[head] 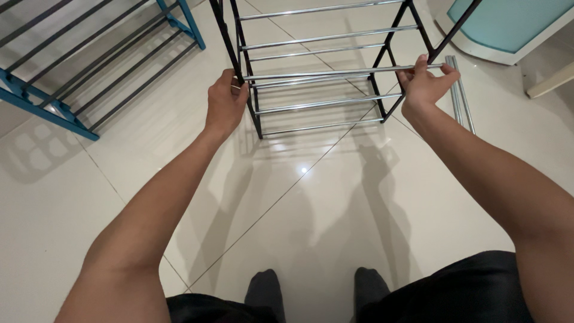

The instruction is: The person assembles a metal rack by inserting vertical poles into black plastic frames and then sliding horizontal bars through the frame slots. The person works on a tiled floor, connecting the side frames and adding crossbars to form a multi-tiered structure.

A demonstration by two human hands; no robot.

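Both hands hold one chrome rod (335, 72) across the near top of a black rack (382, 90), centre-far. Left hand (226, 101) is curled round the rod's left end at the rack's left post, fingers closed. Right hand (426, 84) pinches the right end btwn thumb & fingertips, loosely closed. Two spare rods (461, 96) lie on the tile floor (299, 197) just right of it. Blue rack (72, 66) far left.

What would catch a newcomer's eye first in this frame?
Two bare hands hold a silver rod across a black-framed rack at top centre, the left hand at one end and the right hand at the other. A blue-framed rack lies at upper left, and spare silver rods rest on the glossy tile floor at right.
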